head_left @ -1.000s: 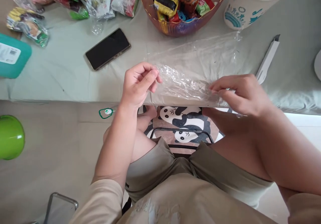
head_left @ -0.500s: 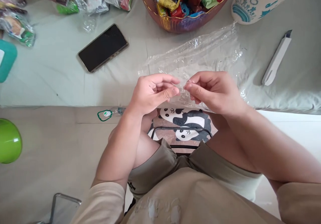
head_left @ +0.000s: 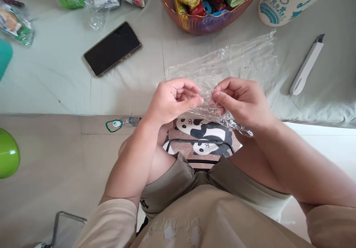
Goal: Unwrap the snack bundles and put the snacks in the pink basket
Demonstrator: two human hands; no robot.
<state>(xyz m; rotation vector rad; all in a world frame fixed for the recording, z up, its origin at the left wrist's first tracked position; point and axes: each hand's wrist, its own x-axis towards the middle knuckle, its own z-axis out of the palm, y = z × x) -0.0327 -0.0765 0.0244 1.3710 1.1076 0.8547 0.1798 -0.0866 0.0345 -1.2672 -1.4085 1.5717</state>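
Note:
A crumpled clear plastic bag (head_left: 239,60) lies across the table edge under my hands, part of it hanging down in front. My right hand (head_left: 240,99) pinches the film between thumb and forefinger. To its left, my left hand (head_left: 178,99) is curved, with a small gap between thumb and forefinger tips. It is over the left part of the film; whether its other fingers touch the film I cannot tell.
A phone (head_left: 112,49) lies left on the cloth-covered table (head_left: 69,88). A bowl (head_left: 205,25) of wrapped snacks, a patterned white tub (head_left: 292,3) and a white utility knife (head_left: 307,64) stand or lie beyond and right. Bagged items (head_left: 16,23) sit far left.
The film has shifted a little right, and more of it hangs over the table edge below my right hand. Both hands have moved slightly right.

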